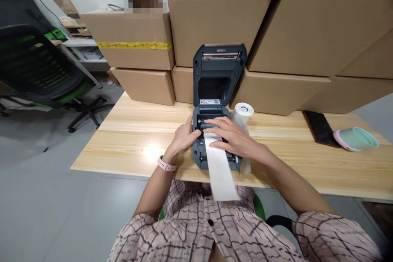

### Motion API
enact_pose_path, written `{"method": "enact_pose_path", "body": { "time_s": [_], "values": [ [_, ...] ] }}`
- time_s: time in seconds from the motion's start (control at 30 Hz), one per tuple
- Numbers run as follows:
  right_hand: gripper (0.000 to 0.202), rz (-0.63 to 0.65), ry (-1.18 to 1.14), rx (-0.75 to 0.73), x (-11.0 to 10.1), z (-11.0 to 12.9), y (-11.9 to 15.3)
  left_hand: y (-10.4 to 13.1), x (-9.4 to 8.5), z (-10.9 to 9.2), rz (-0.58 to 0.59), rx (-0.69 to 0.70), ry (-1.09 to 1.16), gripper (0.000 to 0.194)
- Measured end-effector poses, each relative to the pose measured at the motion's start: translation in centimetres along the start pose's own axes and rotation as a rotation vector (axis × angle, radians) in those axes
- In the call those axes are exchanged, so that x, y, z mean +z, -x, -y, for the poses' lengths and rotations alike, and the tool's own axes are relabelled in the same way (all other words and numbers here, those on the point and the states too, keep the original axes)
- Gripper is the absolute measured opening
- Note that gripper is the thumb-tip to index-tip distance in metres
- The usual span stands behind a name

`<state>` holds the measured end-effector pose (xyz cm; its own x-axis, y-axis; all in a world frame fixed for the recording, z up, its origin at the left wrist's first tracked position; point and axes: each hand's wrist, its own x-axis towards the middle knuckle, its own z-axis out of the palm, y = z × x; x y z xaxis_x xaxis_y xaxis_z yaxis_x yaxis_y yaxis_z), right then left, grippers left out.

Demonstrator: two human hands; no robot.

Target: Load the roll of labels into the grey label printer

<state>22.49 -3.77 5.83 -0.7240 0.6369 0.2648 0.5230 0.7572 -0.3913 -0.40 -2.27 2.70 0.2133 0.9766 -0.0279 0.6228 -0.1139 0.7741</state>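
A dark grey label printer point(196, 159) stands on the table in front of me, its lid point(198, 73) raised and leaning back. From its bay a white paper strip point(219, 172) runs toward me and hangs past the table edge. My left hand point(184, 136) grips the printer's left side, with the thumb tip inside by the roll holder and the fingers along the outer wall. Over the bay lies my right hand point(229, 135), its fingers stretched and spread across the strip's inner end. Those fingers hide most of the bay; whether a roll sits under them I cannot tell.
Beside the printer stands a white label roll point(245, 109), with a loose strip trailing toward me. A phone point(321, 127) and a mint-green cup point(357, 138) lie at the right. Cardboard boxes point(215, 20) wall off the back. An office chair point(39, 65) and part of a person's head are farther off.
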Motion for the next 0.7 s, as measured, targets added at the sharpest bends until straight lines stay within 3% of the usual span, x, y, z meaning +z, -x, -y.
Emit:
{"method": "enact_pose_path", "body": {
  "time_s": [0.13, 0.3, 0.7],
  "values": [
    [0.027, -0.038, 0.040, -0.011, 0.3, 1.8, 2.6, 0.0, -0.1, -0.1, 0.000, -0.001, 0.006, 0.081],
    [0.030, -0.085, 0.078, -0.009, 1.2, 3.4, 5.0, 0.0, -0.1, -0.1, 0.018, -0.009, 0.003, 0.082],
    [0.034, -0.081, 0.139, 0.028, 2.1, 3.7, 5.7, 0.0, 0.0, 0.0, 0.005, 0.014, 0.066, 0.079]
  ]
}}
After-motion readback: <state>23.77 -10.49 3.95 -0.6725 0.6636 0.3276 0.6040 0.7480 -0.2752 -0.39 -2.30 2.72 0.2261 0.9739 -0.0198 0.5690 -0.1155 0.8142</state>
